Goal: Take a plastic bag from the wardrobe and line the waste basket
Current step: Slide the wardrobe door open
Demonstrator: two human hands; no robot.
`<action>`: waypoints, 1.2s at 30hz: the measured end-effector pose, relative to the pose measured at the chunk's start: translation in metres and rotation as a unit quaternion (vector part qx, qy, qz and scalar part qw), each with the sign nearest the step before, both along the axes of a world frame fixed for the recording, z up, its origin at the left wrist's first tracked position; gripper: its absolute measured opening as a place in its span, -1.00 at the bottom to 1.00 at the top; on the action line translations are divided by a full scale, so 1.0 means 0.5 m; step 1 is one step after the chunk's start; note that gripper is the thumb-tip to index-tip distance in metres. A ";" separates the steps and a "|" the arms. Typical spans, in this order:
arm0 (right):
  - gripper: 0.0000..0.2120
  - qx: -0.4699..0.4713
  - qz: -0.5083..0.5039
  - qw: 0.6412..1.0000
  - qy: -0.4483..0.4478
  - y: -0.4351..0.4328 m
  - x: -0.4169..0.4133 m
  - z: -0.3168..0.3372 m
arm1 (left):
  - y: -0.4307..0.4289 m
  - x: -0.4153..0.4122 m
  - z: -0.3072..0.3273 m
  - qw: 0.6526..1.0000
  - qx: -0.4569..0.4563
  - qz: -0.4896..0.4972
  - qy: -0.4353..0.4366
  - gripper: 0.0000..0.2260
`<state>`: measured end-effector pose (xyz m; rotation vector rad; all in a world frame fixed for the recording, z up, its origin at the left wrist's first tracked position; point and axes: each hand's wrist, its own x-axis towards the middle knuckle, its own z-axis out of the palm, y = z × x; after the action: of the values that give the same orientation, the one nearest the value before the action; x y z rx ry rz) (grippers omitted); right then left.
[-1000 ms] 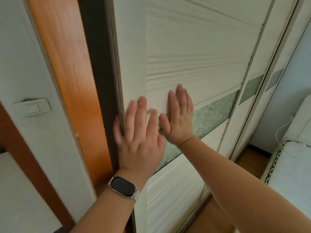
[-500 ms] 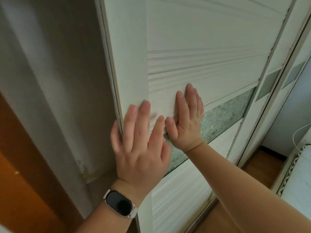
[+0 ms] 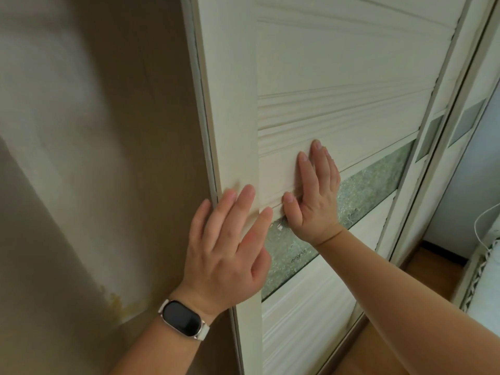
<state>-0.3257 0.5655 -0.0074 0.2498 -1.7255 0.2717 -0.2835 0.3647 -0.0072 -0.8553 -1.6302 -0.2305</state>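
The wardrobe door (image 3: 338,63) is a pale, wood-grained sliding panel that lies under both grips and extends above and below them. Horizontal grooves run across it above the right grip.

To the left of the left grip, a tan surface (image 3: 94,158) meets the door's vertical edge. It carries a yellowish stain (image 3: 116,301) level with the left wrist. Whether this surface is a wall or the wardrobe's interior cannot be determined.

To the right of the right grip, a second door (image 3: 435,163) of the same finish stands behind the first. Further right and lower are a wooden floor (image 3: 433,269) and the edge of a bed (image 3: 487,293).

A band of textured glass (image 3: 373,182) crosses the door from under the thumb of the left grip, beneath the heel of the right grip, and onward to the right.

Left grip (image 3: 227,255): flat against the door's left stile, fingers straight and slightly spread, pointing up. The little finger lies at the door's edge. It holds nothing.

Right grip (image 3: 315,196): flat against the panel, just beside and above the left grip. Its fingers are straight and pressed together, its thumb is spread toward the left grip, and its heel touches the glass band. It holds nothing.

A watch (image 3: 184,319) with a dark face and a white strap sits on the left wrist, below the left grip.

A thin white cable (image 3: 480,226) hangs near the bed, well apart from both grips.
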 end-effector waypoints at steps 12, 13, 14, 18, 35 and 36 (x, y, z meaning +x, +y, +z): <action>-0.53 0.010 0.049 0.999 0.003 0.063 -0.020 -0.011 | 0.118 -0.061 -0.011 0.994 0.062 -0.080 -0.035 -0.55; -0.53 0.010 0.048 0.999 0.006 0.067 -0.023 -0.012 | 0.126 -0.064 -0.012 0.994 0.063 -0.087 -0.034 -0.54; -0.51 0.011 0.045 0.999 0.010 0.073 -0.026 -0.013 | 0.134 -0.067 -0.013 0.993 0.063 -0.094 -0.033 -0.53; -0.47 0.012 0.044 0.999 0.005 0.098 -0.029 -0.014 | 0.162 -0.080 -0.011 0.990 0.061 -0.121 -0.029 -0.53; -0.55 -0.057 -0.007 0.995 -0.085 0.199 -0.029 -0.003 | 0.306 -0.150 0.004 0.963 0.050 -0.261 -0.043 -0.63; -0.55 -0.052 -0.014 0.995 -0.084 0.210 -0.031 -0.005 | 0.316 -0.154 0.003 0.963 0.048 -0.264 -0.041 -0.63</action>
<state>-0.3414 0.6703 -0.0100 0.1281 -1.8726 0.3691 -0.3603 0.5226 -0.0057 -1.2071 -1.4245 -0.7190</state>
